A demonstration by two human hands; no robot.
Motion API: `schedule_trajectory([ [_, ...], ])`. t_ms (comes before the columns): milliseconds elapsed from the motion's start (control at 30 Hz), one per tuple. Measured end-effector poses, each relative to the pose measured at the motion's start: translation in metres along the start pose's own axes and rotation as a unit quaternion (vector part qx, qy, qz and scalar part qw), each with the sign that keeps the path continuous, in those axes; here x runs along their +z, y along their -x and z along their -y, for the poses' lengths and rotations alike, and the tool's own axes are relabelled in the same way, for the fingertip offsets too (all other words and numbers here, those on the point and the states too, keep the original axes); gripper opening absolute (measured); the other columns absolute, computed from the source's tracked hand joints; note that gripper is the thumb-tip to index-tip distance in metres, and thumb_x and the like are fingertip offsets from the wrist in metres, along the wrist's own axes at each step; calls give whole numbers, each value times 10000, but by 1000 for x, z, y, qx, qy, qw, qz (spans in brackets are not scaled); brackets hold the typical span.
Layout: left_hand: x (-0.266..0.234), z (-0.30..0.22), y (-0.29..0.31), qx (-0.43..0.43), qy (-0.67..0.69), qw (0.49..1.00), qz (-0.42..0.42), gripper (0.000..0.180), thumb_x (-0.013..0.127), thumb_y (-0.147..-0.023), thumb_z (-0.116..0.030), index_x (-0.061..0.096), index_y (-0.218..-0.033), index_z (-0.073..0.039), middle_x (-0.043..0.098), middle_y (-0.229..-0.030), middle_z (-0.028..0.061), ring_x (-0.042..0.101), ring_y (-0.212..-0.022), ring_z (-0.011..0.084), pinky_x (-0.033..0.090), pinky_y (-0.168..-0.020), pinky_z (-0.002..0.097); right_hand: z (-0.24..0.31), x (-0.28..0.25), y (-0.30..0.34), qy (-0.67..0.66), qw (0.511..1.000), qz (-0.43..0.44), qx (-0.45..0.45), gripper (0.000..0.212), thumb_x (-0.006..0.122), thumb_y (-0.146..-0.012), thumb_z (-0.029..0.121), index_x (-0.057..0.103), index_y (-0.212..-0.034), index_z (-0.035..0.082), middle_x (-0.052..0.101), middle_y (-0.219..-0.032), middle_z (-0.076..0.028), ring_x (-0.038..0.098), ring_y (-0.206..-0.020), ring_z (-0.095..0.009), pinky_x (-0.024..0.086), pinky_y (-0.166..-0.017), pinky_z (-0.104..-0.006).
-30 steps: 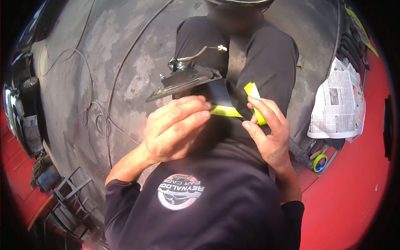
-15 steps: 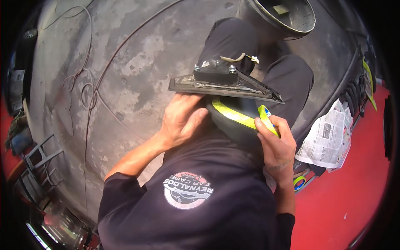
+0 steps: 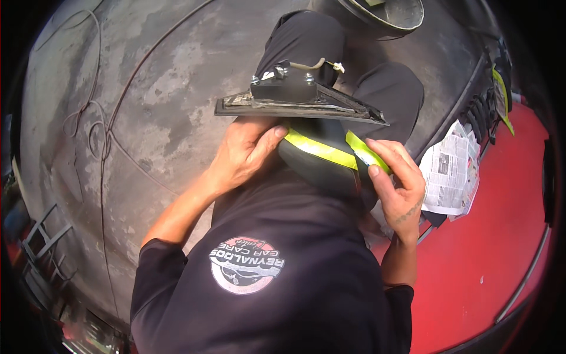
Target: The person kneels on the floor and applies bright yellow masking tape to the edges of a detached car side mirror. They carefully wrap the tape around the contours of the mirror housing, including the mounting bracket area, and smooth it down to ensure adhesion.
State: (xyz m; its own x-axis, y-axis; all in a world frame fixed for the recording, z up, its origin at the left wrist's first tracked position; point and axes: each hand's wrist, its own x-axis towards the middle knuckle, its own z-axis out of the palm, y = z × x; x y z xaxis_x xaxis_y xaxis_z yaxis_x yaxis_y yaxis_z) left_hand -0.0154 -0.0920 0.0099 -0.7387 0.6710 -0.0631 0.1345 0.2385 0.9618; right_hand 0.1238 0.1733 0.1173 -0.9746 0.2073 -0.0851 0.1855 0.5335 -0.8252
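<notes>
A black car side mirror rests on my lap, its rounded housing (image 3: 318,177) toward me and its flat triangular mounting base (image 3: 295,107) on the far side, with bolts and a short cable (image 3: 312,65). Bright yellow masking tape (image 3: 321,151) runs as a strip across the housing. My left hand (image 3: 244,150) grips the mirror's left side, fingers under the base and thumb against the strip's left end. Pinched between the thumb and fingers of my right hand (image 3: 401,183) is the yellow tape roll (image 3: 364,152), close to the strip's right end. My fingers partly cover the roll.
A dark bucket (image 3: 354,23) stands beyond my knees. Newspaper sheets (image 3: 448,174) lie to the right over a red surface (image 3: 471,265). A long cable (image 3: 107,124) loops across the stained floor at left, near a metal frame (image 3: 47,230).
My left thumb has come up onto the tape's end. My right hand has turned the roll, so less of its ring shows. The whole view has shifted slightly.
</notes>
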Motion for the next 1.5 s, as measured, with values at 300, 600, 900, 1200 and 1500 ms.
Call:
schedule_trajectory([
  [300,25,-15,13,144,-130,955,-223,195,819,-965,-126,778,-1097,13,741,-942,151,712,-828,292,559,-768,381,6,-11,2,6,996,-61,-66,433,742,-884,-54,730,-1316,-45,766,-1148,-167,733,-1041,-262,544,-960,-348],
  [600,21,-59,46,-129,394,909,-47,292,872,-940,-125,799,-1182,22,732,-1023,25,653,-860,93,536,-793,252,42,5,-15,127,938,80,-313,571,742,-723,-106,740,-1280,22,732,-1014,-101,642,-808,-262,458,-769,-401],
  [900,20,-60,50,-149,393,904,-74,126,851,-949,-84,804,-1022,7,733,-933,2,623,-818,72,474,-714,248,43,13,-34,169,907,110,-369,496,741,-777,-46,737,-1269,17,729,-1002,-90,672,-824,-266,489,-802,-414],
  [1200,30,-24,33,-71,293,917,-261,114,830,-994,-98,801,-1045,0,741,-897,-10,627,-777,56,475,-694,227,23,-18,-62,223,919,91,-312,256,852,-851,171,745,-1026,19,652,-792,-111,635,-743,-326,492,-775,-425],
  [1500,39,22,12,-55,290,912,-286,218,670,-1037,-23,773,-1211,59,805,-1113,87,725,-1011,156,577,-927,312,-20,15,-99,295,937,6,-185,283,814,-895,250,644,-835,33,691,-787,-152,638,-745,-373,490,-758,-443],
])
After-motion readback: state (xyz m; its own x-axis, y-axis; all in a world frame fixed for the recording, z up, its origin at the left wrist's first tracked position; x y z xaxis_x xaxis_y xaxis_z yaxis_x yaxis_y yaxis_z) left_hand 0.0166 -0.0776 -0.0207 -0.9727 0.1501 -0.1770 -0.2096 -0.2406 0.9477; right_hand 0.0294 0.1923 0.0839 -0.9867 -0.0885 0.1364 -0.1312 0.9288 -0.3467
